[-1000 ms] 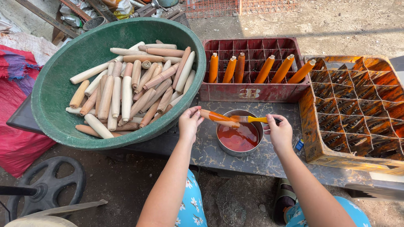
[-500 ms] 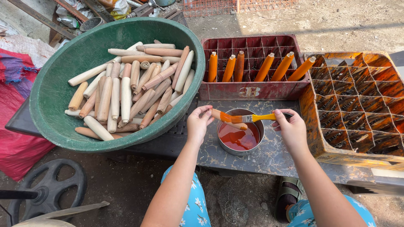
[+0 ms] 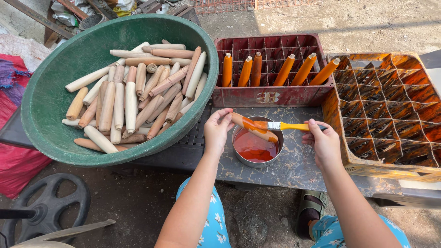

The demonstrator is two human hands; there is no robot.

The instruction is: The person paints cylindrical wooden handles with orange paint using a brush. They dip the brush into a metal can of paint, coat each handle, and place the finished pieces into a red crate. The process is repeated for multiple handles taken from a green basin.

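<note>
My left hand [image 3: 218, 131] grips one end of a wooden handle [image 3: 254, 128], held level over a round metal tin of orange stain [image 3: 255, 148]. The handle is partly coated orange. My right hand [image 3: 324, 141] holds a yellow-handled paintbrush [image 3: 287, 126] whose bristles touch the handle. To the left, a big green basin [image 3: 50, 105] holds several bare wooden handles [image 3: 133, 94]. Behind the tin, several orange-stained handles [image 3: 275, 70] stand upright in a red compartment crate [image 3: 271, 96].
An orange-stained compartment crate [image 3: 390, 115] stands at the right with its cells showing nothing inside. The tin rests on a dark mottled board [image 3: 298, 170]. A red cloth [image 3: 14, 160] and a black wheel [image 3: 46, 206] lie at the left on dirt ground.
Both hands have shifted slightly right and the handle now lies more over the tin. The brush has slid along the handle, spreading orange stain.
</note>
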